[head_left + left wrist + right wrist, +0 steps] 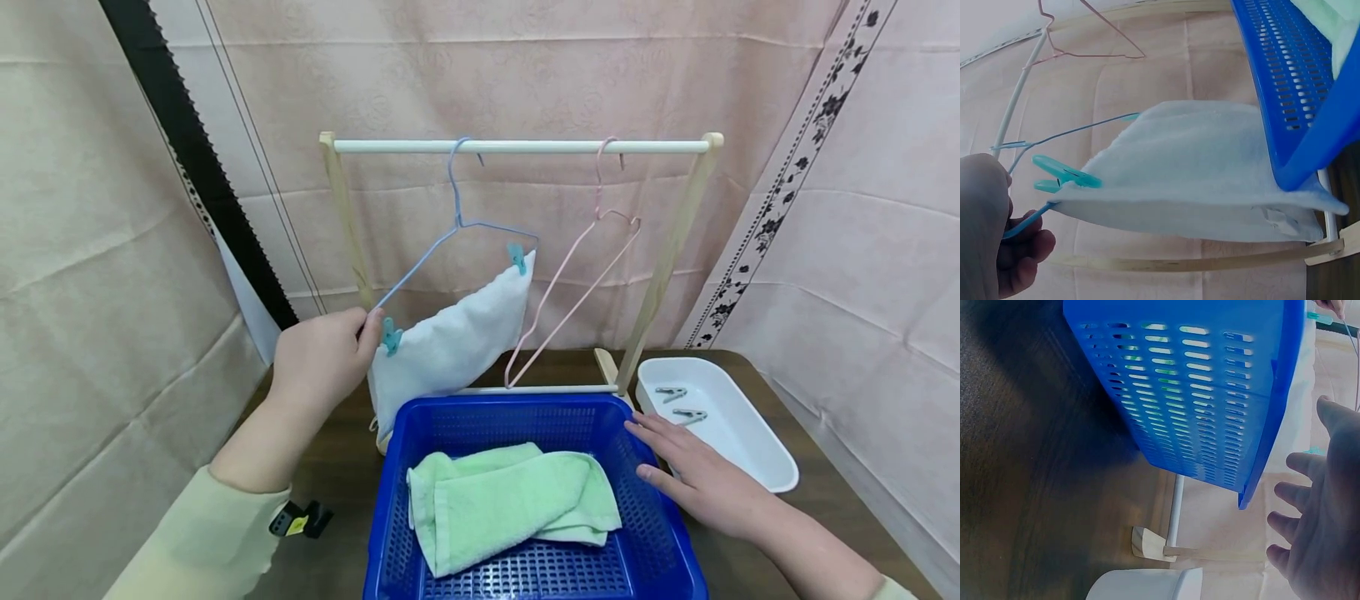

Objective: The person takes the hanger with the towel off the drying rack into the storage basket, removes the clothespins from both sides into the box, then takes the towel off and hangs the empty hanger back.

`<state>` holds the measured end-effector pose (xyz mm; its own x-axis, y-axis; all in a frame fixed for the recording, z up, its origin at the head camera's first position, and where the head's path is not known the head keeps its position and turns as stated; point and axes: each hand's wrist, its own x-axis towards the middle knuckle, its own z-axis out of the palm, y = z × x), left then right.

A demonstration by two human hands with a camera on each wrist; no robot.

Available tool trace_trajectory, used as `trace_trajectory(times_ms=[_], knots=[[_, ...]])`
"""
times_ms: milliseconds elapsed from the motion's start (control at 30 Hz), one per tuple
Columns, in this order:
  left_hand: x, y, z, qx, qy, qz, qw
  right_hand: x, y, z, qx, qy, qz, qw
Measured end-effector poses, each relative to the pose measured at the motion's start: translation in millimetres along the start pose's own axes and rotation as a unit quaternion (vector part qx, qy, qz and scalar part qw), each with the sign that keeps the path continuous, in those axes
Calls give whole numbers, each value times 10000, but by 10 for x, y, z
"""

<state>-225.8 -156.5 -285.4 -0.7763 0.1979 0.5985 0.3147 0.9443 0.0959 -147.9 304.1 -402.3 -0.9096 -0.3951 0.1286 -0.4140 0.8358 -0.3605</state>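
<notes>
With curled fingers, my left hand [326, 354] grips the lower left end of a blue hanger [420, 260], whose hook sits on the rack's white bar [540, 147]. A white towel [461, 337] hangs from that hanger by two teal clothespins [517, 257], one near each end; the left wrist view shows one clothespin [1066, 174] close to my fingers. My right hand [701, 475] is held out over the right rim of a blue basket [525, 403], fingers spread and holding nothing. A folded green towel [510, 500] lies in the basket.
A pink hanger [555, 279] hangs tilted on the bar, right of the blue one. Wooden posts [667, 258] carry the bar. Right of the basket, a white tray [738, 442] holds two clothespins [690, 416]. Everything stands on a dark wooden table [337, 517].
</notes>
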Motion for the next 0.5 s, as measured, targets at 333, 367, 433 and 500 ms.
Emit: trace_trajectory(times_ms=[333,367,433,500], knots=[[-5,-66,38,121,789,536,9954,5,-13,-7,30,-49,46,10000],[-3,-75,42,129,859,595,9944,4,-14,-8,30,-52,48,10000],[-1,-93,48,148,989,702,9925,2,-14,-9,40,-63,58,10000],[5,-114,51,156,1101,785,9907,-1,-15,-7,44,-49,55,10000]])
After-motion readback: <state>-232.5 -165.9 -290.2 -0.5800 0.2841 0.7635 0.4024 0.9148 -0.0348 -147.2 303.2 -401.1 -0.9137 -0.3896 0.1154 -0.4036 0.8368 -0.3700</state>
